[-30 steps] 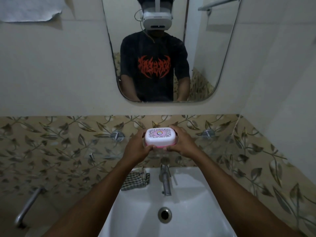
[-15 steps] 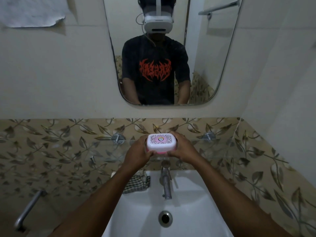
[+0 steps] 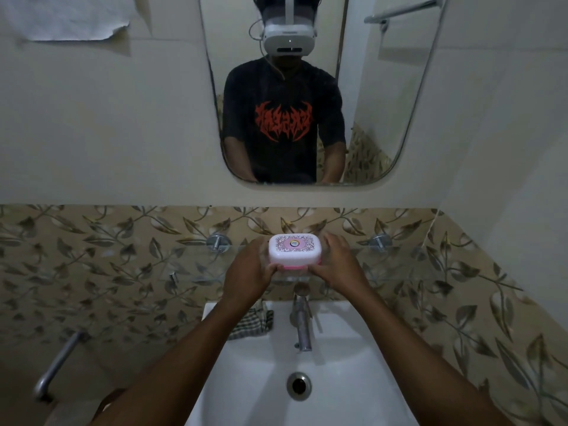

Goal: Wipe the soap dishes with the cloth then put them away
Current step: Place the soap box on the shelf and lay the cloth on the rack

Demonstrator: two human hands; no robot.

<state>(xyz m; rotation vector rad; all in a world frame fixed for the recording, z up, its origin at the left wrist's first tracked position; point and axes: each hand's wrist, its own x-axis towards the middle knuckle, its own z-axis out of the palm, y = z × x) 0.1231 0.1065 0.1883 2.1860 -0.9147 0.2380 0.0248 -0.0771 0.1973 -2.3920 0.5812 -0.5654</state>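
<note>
Since a moment ago I've carried the soap dish [image 3: 295,251] a little further toward the wall, and it now sits at the glass shelf [image 3: 190,261] above the tap [image 3: 302,321]. My left hand [image 3: 247,273] grips its left end and my right hand [image 3: 338,265] its right end, lid up. My checked cloth [image 3: 253,324] lies on the sink [image 3: 353,364] rim, left of the tap.

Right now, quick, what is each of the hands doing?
Left hand: closed on the left end of the soap dish.
Right hand: closed on its right end, over the glass shelf.
</note>
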